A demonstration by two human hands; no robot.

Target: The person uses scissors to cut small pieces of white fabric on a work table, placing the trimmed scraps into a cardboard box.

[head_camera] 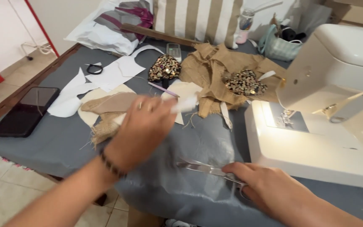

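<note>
— Nearest to us, what is the right hand doing?

— It lies low on the grey cloth that covers the tabletop, its grip closed around the handles of a pair of metal scissors. The blades lie flat on the cloth and point left, towards the other arm.

— And the left hand?

— Raised above the cloth, blurred, with a dark beaded bracelet at the wrist. Its fingers pinch a small white scrap that sticks out to the right.

— What lies under that hand?

— Beige fabric pieces and a frayed bit of burlap, resting on white paper patterns.

— Further back?

— A larger heap of burlap in the middle, with two sequinned heart-shaped pieces: one just left of the heap, one on top of it. A purple pencil lies between the first heart and the left hand.

— And at the sides?

— A white sewing machine fills the right side, its base just beside the scissors hand. A dark tablet sits at the left edge, well apart from both hands. A striped cushion and a small teal basket stand at the back.
</note>
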